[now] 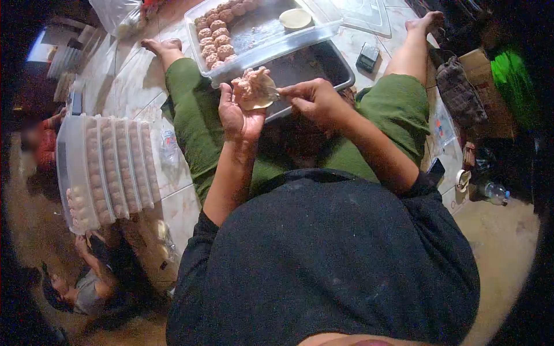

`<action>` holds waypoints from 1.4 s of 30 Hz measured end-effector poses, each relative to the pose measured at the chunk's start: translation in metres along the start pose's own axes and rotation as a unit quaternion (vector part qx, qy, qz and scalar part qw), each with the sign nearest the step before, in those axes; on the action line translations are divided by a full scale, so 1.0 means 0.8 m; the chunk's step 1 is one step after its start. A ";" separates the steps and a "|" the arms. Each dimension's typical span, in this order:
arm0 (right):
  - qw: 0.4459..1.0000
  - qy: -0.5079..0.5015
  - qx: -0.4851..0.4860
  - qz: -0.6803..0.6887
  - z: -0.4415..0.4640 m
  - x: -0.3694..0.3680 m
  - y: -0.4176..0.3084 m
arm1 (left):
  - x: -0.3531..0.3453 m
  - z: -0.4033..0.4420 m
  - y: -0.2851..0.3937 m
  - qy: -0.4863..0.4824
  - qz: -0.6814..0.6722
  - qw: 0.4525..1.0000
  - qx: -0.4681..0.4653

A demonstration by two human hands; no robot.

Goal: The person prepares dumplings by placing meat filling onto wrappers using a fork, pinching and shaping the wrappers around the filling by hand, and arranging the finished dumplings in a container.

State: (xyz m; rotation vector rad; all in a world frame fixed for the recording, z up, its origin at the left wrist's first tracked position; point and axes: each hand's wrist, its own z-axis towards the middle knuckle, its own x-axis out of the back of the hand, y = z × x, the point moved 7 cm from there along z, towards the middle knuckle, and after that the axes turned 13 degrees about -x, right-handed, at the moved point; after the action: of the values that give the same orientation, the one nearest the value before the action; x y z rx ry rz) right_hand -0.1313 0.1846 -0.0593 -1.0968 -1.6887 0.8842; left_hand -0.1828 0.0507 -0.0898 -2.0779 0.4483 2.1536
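My left hand [239, 122] is palm up under a round dumpling wrapper [262, 104], its thumb curled at the edge. A lump of pink ground meat [251, 83] covers most of that wrapper. In the closed fingers of my right hand [316, 99] is a small metal utensil [277, 94], its tip against the wrapper's right side; its exact kind is hidden. Just beyond my hands, a clear plastic container [262, 56] holds rows of meat-filled dumplings [217, 37] along its left side. A stack of pale round wrappers [295, 19] lies at its right end.
Beneath the container is a dark tray [341, 60]. A small black digital device [367, 57] sits right of it on the tiles. Stacked plastic containers of dumplings [109, 170] stand on the left, with another person [86, 285] beside them. A plastic bottle [497, 193] lies far right.
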 end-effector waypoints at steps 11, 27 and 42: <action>0.983 0.111 0.146 -0.021 -0.009 0.016 -0.036 | -0.030 -0.011 0.009 -0.106 -0.123 0.986 0.037; 0.942 0.134 0.218 -0.217 -0.031 -0.009 -0.047 | -0.025 -0.024 0.014 0.031 0.088 0.996 -0.011; 0.945 0.135 0.231 -0.187 -0.039 0.011 -0.037 | -0.038 -0.034 0.017 0.017 0.131 0.991 0.005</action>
State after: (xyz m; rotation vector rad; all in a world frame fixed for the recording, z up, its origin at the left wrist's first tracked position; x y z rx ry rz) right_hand -0.1118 0.1851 -0.0201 -0.5277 -1.3102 0.7864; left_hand -0.1589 0.0337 -0.0582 -2.1598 0.7739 2.2481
